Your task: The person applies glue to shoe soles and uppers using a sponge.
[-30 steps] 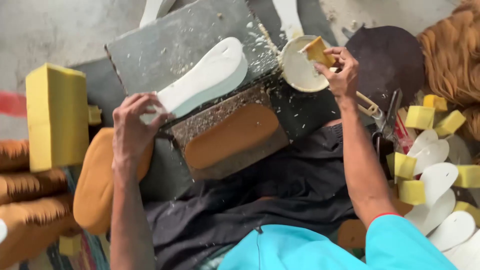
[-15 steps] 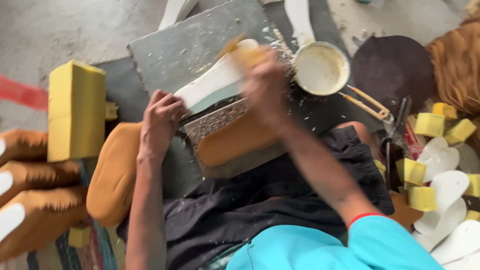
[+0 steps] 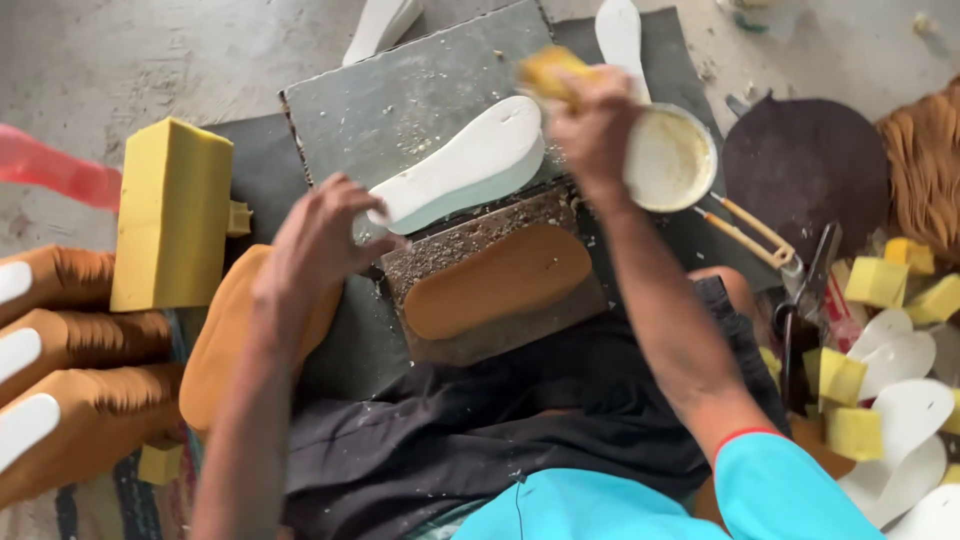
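A white shoe sole (image 3: 470, 160) lies slanted on a grey slab (image 3: 420, 100). My left hand (image 3: 322, 240) pinches the sole's heel end and holds it down. My right hand (image 3: 592, 128) grips a small yellow sponge piece (image 3: 552, 72) just over the sole's toe end. A brown insole (image 3: 497, 280) rests on a crusted board (image 3: 480, 240) below the white sole. To the right of my right hand stands a round bowl of pale glue (image 3: 668, 160).
A tall yellow foam block (image 3: 172, 214) stands at the left, beside stacks of brown soles (image 3: 70, 400). Yellow foam cubes (image 3: 850, 400) and white soles (image 3: 905, 410) crowd the right. Scissors (image 3: 805, 300) and a dark round leather piece (image 3: 805, 160) lie near the bowl.
My right hand left the glue bowl with the sponge and swept left over the white sole, and is now at its toe end. My left hand stayed on the heel.
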